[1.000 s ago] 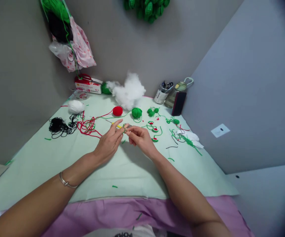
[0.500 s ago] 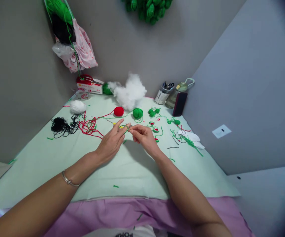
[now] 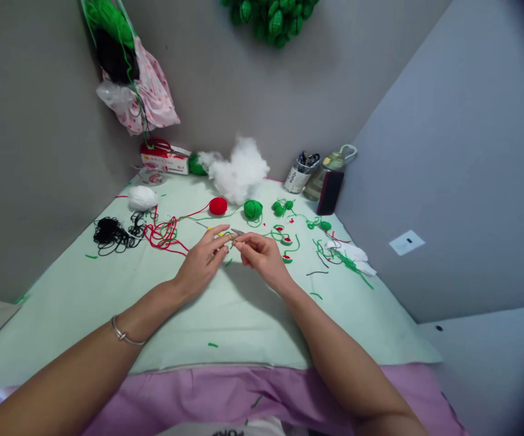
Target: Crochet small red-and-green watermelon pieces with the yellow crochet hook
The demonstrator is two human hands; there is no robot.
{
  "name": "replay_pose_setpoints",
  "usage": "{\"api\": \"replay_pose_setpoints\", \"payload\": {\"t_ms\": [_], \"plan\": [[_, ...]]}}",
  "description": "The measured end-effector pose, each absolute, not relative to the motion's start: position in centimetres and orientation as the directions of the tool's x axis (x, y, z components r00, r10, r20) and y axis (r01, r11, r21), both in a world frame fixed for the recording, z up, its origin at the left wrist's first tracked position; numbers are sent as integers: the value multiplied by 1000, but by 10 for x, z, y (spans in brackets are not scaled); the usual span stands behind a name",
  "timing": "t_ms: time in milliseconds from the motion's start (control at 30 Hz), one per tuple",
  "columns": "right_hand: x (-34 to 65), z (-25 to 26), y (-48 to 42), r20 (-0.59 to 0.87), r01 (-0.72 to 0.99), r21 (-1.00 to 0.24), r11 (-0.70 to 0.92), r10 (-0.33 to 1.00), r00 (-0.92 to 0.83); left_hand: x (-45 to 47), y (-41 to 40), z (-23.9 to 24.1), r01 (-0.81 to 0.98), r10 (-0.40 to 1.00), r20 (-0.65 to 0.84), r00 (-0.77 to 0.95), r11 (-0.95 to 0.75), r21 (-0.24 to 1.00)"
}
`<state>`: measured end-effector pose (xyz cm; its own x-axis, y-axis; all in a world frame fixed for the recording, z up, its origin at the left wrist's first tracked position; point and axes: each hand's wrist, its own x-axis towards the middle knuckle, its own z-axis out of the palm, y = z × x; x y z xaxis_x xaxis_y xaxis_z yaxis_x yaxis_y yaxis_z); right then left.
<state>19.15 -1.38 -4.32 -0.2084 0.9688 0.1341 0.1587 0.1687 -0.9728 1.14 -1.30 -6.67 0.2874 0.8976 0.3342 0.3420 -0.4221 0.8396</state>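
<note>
The L hand (image 3: pixel 202 260) was half open, w/ fingers loosely bent and their tips at a thin green yarn (image 3: pixel 232 243); whether it gripped the yarn, I cannot tell. On this wrist was a metal bracelet (image 3: pixel 123 334). The R hand (image 3: pixel 262 257) was closed in a pinch, thumb and index finger on the same green yarn, which was thus b/w the two hands, above the table (image 3: pixel 225 321). A grey pointed tip (image 3: pixel 238 232) showed just beside the fingertips.

On the table, from L to R: tangled black yarn (image 3: pixel 108 233), a white ball (image 3: pixel 143 198), loose red yarn (image 3: pixel 164 236), a red ball (image 3: pixel 218 206), white fluffy stuffing (image 3: pixel 241 169), a green ball (image 3: pixel 253 210), small red-and-green pcs (image 3: pixel 285 240), a cup w/ pens etc. (image 3: pixel 296 178), a bottle (image 3: pixel 315 184) and a phone (image 3: pixel 330 194) standing tilted in front of it.

In the room, a pink dotted bag (image 3: pixel 157 91) hung at L, a green knitted cluster (image 3: pixel 275 23) at top centre, and a white wall plate (image 3: pixel 402 244) was at R.
</note>
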Motion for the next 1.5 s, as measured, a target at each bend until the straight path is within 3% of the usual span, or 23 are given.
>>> {"api": "replay_pose_setpoints", "payload": {"t_ms": [133, 367, 833, 1300, 1500], "plan": [[188, -48, -16, 234, 292, -915, 278, 956, -177, 10, -10, -62, 87, 970, 192, 149, -206, 975], [188, -55, -18, 305, 472, -805, 359, 933, -190, 9, -6, -60, -158, 989, 11, 146, 12, 987], [187, -55, -19, 348, 574, -713, 403, 914, -209, 12, -8, -55, -235, 984, -46, 169, 86, 968], [187, -56, -18, 307, 529, -765, 368, 930, -203, 10, -6, -60, -227, 979, -80, 189, 123, 966], [189, -58, -13, 264, 466, -837, 285, 958, -113, 10, -8, -53, -284, 978, -129, 163, 172, 943]]}}
